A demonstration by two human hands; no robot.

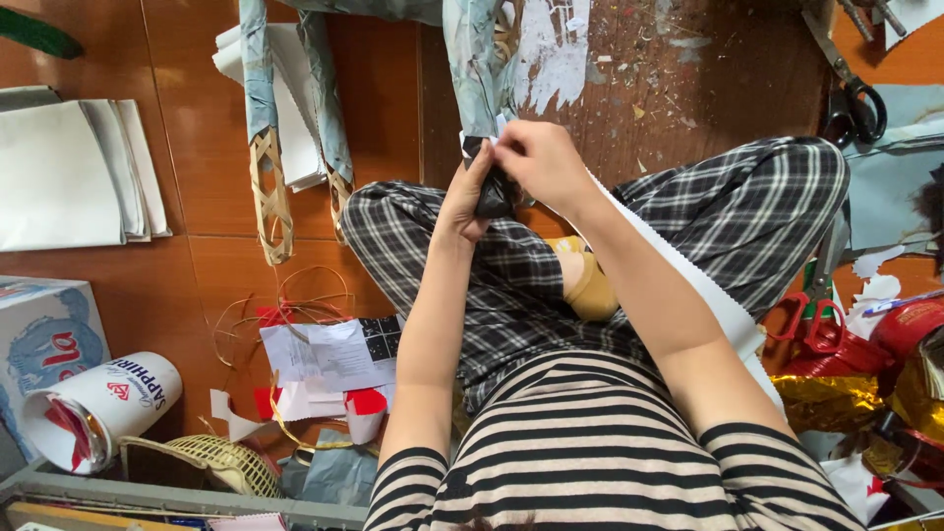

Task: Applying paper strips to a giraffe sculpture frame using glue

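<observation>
Near the top centre of the frame, we are working with both hands on the lower end of a paper-covered bamboo leg [476,59]. Our left hand [470,197] is wrapping round a dark strip of paper [494,192] just under that leg, fingers curled closed on it. Our right hand [543,162] is pinching the strip's upper edge, thumb and fingertips pressed together where black and white paper are meeting. The strip is sitting over our checked trouser knee [413,221], touching the leg's end.

We are judging the paper as light, soft and easy to tear, likely tacky where glue is wet, so we are taking it by the edges with fingertips. The woven bamboo beneath looks stiff yet springy, better gripped round its covered shaft.

At the upper left, stacked white sheets [69,172] are lying on the tiled floor. A second wrapped leg [264,118] is showing bare lattice. At the upper right, black scissors [854,98] are resting; red-handled scissors [811,320] are lying lower right.
</observation>
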